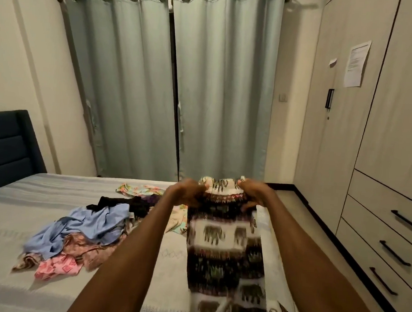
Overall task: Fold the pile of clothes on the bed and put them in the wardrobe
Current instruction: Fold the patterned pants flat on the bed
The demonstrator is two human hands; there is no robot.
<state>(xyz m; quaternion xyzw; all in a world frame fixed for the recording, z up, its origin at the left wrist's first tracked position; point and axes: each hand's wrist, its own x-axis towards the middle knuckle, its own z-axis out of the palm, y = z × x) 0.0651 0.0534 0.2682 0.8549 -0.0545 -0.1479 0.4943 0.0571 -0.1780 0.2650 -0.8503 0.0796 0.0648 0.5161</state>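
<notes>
Both arms reach out over the bed [13, 218], and the elephant-print garment [225, 242] hangs from the two hands, its top edge bunched between them. The left hand [187, 193] and the right hand [252, 193] each grip that edge, fingers [247, 208] curled into the cloth; the picture is blurred there, so I cannot tell how much fabric each one has.

The cloth runs down from the hands toward the person, over the near corner of the mattress. The rest of the pile [80, 232] lies loose to the left: blue, pink, black and floral pieces tangled together. The wardrobe [397, 120] stands shut on the right.

From where I stand, the risk is an uneven fold. If the two hands hold the edge at different heights, the panel could twist and crease off-line. The loose lower end could also slide off the bed edge and drag, or catch the pile and pull other pieces along.
</notes>
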